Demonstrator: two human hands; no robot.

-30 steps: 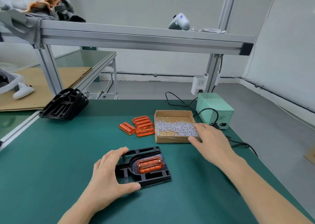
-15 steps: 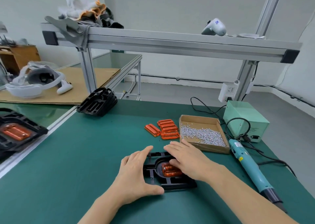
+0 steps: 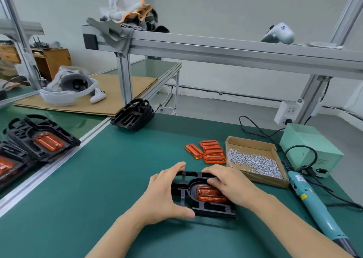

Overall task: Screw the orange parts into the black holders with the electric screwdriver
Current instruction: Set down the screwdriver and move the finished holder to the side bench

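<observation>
A black holder [image 3: 204, 206] lies on the green mat near me, with an orange part [image 3: 206, 194] seated in its recess. My left hand [image 3: 165, 193] grips the holder's left end, thumb at the near edge and fingers over the far edge. My right hand [image 3: 229, 185] covers the right end, its index finger hooked on the far rim and the other fingers curled onto the orange part. The teal electric screwdriver [image 3: 312, 204] lies untouched on the mat to the right.
Loose orange parts [image 3: 210, 153] and a cardboard box of screws [image 3: 253, 159] sit beyond the holder. A green power unit [image 3: 310, 149] with cables stands at the right. A stack of bare black holders [image 3: 133, 116] is far left; holders with orange parts [image 3: 39, 137] lie on the left bench.
My right hand came back from the screw box and settled onto the holder and orange part. The view has swung left, bringing the left bench into sight. My left hand stayed on the holder.
</observation>
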